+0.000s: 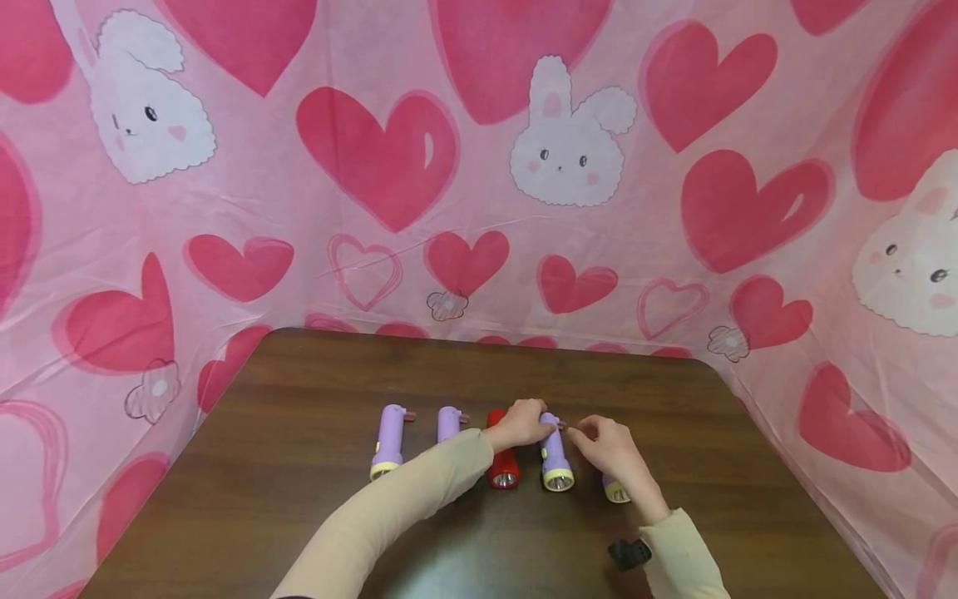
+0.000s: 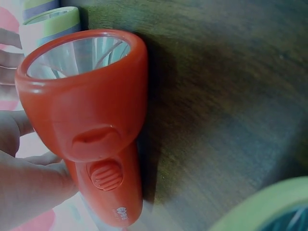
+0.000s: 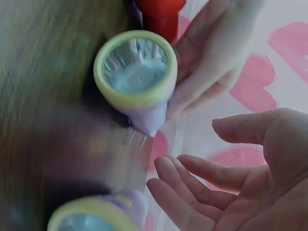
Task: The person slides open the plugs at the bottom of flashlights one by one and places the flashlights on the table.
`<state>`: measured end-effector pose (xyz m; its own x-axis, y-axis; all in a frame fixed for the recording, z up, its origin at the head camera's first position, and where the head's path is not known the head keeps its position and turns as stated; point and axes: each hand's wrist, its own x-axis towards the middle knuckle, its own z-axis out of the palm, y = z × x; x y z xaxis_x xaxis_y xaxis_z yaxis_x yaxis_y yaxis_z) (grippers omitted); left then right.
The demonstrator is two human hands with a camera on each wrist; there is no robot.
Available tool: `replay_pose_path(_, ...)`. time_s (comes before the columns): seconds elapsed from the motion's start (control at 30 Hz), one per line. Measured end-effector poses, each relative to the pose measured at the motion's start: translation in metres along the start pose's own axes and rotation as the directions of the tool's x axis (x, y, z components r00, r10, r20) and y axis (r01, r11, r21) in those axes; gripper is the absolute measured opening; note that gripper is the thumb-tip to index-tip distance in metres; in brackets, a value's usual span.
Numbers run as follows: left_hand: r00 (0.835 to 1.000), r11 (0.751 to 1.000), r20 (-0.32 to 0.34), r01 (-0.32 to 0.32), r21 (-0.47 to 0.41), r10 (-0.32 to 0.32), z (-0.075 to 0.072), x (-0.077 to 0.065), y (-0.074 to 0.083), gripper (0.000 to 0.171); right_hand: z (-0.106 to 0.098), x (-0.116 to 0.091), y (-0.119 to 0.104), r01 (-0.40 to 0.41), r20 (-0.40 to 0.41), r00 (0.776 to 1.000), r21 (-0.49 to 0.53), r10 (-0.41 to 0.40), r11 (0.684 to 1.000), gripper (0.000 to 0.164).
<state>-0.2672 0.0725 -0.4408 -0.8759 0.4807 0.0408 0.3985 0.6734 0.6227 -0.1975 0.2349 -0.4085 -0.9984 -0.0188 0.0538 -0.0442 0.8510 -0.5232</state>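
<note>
A row of flashlights lies on the brown table. My left hand (image 1: pixel 521 423) reaches across the red flashlight (image 1: pixel 504 470) and pinches the tail of a purple flashlight (image 1: pixel 555 457) with a yellow rim; some of its fingers are hidden behind the body. Two thin metal prongs (image 3: pixel 136 139) stick out from that flashlight's side. Just right of them, my right hand (image 1: pixel 609 449) hovers with loosely bent fingers and nothing in its grasp. Below it, another purple flashlight (image 1: pixel 616 489) is partly covered. The left wrist view shows the red flashlight (image 2: pixel 96 110) large.
Two more purple flashlights, one at the far left (image 1: pixel 390 437) and one beside it (image 1: pixel 448 424) partly behind my left sleeve, also have prongs out. A pink cloth (image 1: pixel 479 200) with hearts and rabbits surrounds the table (image 1: pixel 337 366). A small black object (image 1: pixel 629 554) sits at my right wrist.
</note>
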Motion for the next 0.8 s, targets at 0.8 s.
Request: replay_pose_path(0.8, 1.0, 1.0, -0.009, -0.003, 0.029, 0.003, 0.001, 0.001, 0.001, 0.028, -0.025, -0.004, 0.032, -0.047, -0.031, 0.998, -0.029, 0.046, 0.998, 0.036)
